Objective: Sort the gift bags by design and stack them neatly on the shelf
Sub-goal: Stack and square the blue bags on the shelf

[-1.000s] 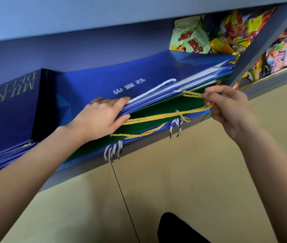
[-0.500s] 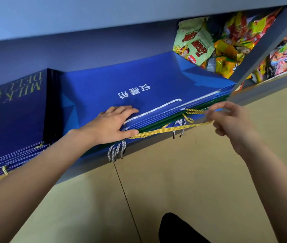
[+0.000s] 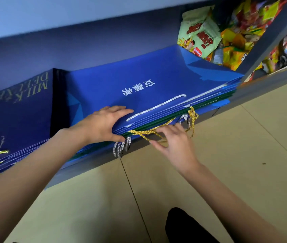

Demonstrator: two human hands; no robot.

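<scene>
Blue gift bags (image 3: 149,88) with white lettering lie flat in a stack on the shelf (image 3: 156,148), with green bags (image 3: 156,125) sandwiched low in the pile and a darker navy stack (image 3: 16,116) beside it on the left. The left hand (image 3: 102,125) clamps the stack's front edge, fingers flat on top and thumb underneath. The right hand (image 3: 172,142) reaches to the yellow cord handles (image 3: 149,133) hanging over the shelf lip, its fingers spread and lightly curled among the cords; whether they actually pinch one cannot be told. The step looks like tidying loose handles. Next, the cords probably need tucking in while the left hand steadies the pile.
</scene>
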